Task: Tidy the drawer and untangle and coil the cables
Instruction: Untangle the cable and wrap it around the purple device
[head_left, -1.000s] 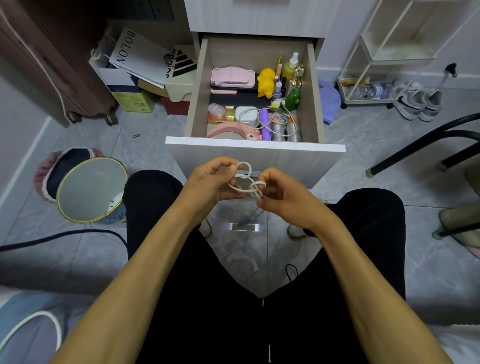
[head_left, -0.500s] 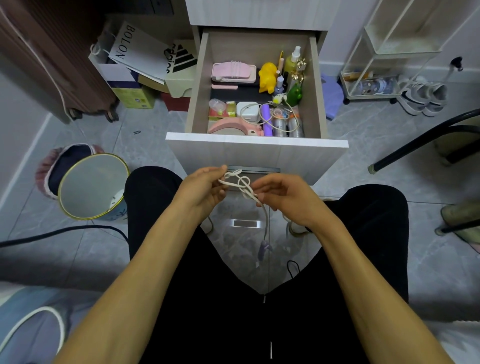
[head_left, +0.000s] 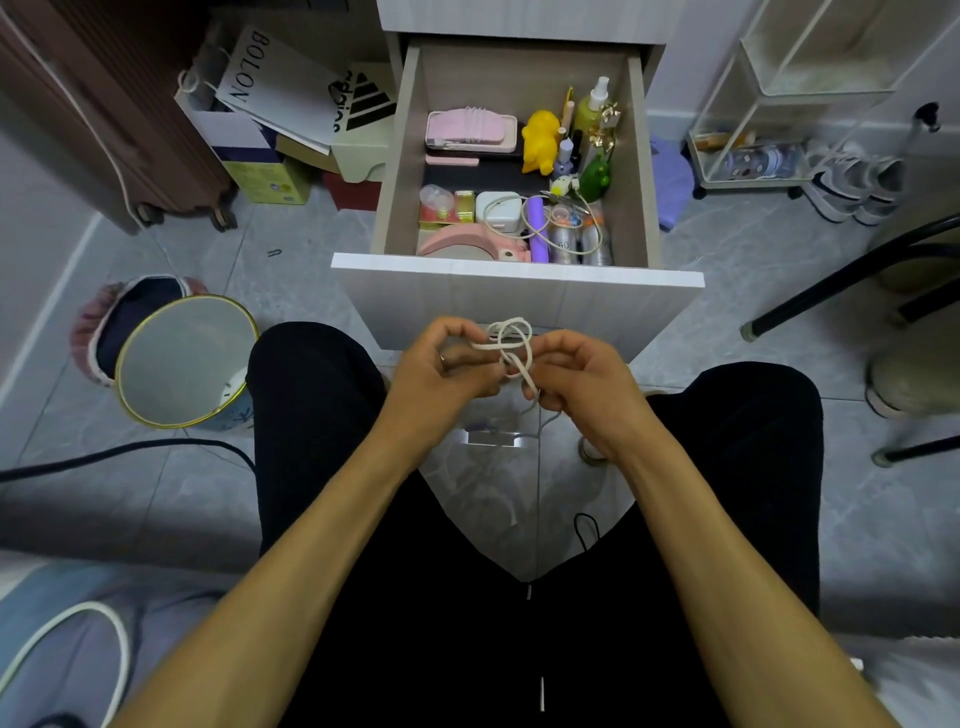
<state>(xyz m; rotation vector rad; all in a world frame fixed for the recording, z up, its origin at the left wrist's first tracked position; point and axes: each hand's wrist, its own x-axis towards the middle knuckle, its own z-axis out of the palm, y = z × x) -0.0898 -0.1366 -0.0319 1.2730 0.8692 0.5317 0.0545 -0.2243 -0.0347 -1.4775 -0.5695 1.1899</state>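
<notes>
A thin white rubbery cable (head_left: 511, 347), round in section and smooth, was bunched into several loose overlapping loops between the two hands, in front of the pale wood-grain drawer (head_left: 519, 296) that stood pulled open. The left hand (head_left: 447, 369) had its fingers curled, pinching the loops from the left side; the right hand (head_left: 576, 379) had its fingers curled round the strand at the lower right. The bundle's long axis ran roughly upright in the view, loops toward the drawer front, and one strand slanted down from it toward the right hand. Below the hands a thin tail of the cable hung toward the grey marbled floor tiles (head_left: 779, 291), faint and blurred, so its end could not be made out. How the loops crossed inside the knot was hidden by the fingers.

Inside the drawer lay a pink ribbed plastic case (head_left: 470, 130), a glossy yellow duck-shaped toy (head_left: 539, 139), a white square charger block (head_left: 501, 210) and a second pale cable (head_left: 563, 228) looped over small bottles. A round gold-rimmed bin (head_left: 182, 358) stood on the floor to the left.
</notes>
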